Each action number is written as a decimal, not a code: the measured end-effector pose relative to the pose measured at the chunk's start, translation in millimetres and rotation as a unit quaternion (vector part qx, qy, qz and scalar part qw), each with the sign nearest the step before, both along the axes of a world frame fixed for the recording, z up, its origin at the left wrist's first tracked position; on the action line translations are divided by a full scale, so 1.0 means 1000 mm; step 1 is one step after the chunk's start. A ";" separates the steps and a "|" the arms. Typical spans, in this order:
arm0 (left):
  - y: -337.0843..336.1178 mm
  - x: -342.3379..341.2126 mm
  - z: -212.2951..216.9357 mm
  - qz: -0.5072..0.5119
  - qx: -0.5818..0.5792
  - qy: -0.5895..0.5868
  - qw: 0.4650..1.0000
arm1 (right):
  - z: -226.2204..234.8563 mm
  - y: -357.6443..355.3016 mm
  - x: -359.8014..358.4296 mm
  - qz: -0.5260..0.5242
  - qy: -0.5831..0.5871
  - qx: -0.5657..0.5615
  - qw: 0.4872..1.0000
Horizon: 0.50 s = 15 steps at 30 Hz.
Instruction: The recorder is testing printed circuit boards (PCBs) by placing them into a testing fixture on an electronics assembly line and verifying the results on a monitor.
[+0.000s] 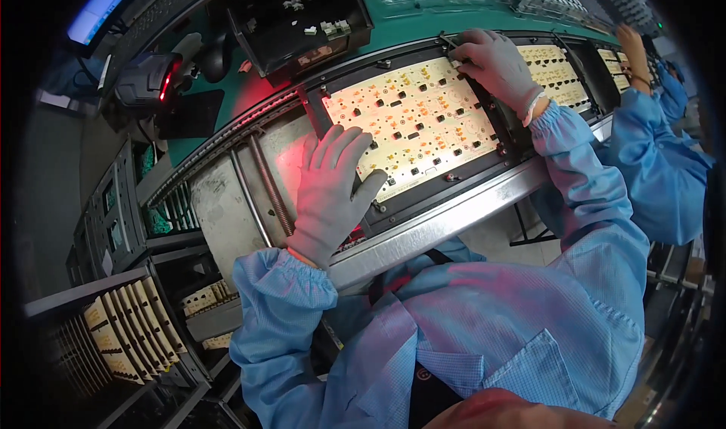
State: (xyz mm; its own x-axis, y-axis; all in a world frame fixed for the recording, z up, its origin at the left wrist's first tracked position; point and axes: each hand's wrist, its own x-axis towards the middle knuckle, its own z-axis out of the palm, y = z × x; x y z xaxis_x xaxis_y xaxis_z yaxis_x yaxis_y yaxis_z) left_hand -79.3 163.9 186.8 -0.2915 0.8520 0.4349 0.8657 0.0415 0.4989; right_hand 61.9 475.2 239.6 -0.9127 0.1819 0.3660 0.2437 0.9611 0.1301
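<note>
A cream circuit board [423,115] with small black and orange parts sits in a black carrier frame [412,192] on the conveyor. My left hand [329,191], in a grey glove, lies with fingers stretched over the frame's left side, its thumb by the board's lower left corner. At the board's far right corner, my right hand [495,67], gloved the same way, has its fingers bent together over a small dark fitting on the frame's edge. What its fingertips grip there is partly hidden.
A black bin [302,32] with small white parts stands beyond the conveyor, beside a scanner [151,81] glowing red. A metal rail [454,213] runs along the near side. More boards [556,77] sit to the right, near another person's hand [634,51]. A rack [125,331] of boards stands lower left.
</note>
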 end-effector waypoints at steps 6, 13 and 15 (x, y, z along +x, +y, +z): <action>-0.001 -0.001 -0.003 -0.009 0.003 -0.024 1.000 | 0.004 0.005 0.004 0.023 -0.017 -0.006 1.000; 0.000 0.002 -0.001 -0.021 0.000 -0.028 0.999 | 0.016 0.004 -0.006 0.065 -0.069 0.113 0.989; 0.000 0.002 -0.002 -0.023 -0.001 -0.027 0.999 | 0.023 -0.001 -0.011 0.093 -0.103 0.154 0.978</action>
State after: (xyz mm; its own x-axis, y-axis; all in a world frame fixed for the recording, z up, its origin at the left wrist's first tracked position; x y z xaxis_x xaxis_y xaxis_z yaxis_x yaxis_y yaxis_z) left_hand -77.2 163.6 185.1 -0.2753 0.8661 0.4171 0.8384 0.0040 0.5451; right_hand 50.9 473.7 262.7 -0.9797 -0.0846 0.1815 0.0059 0.8939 0.4482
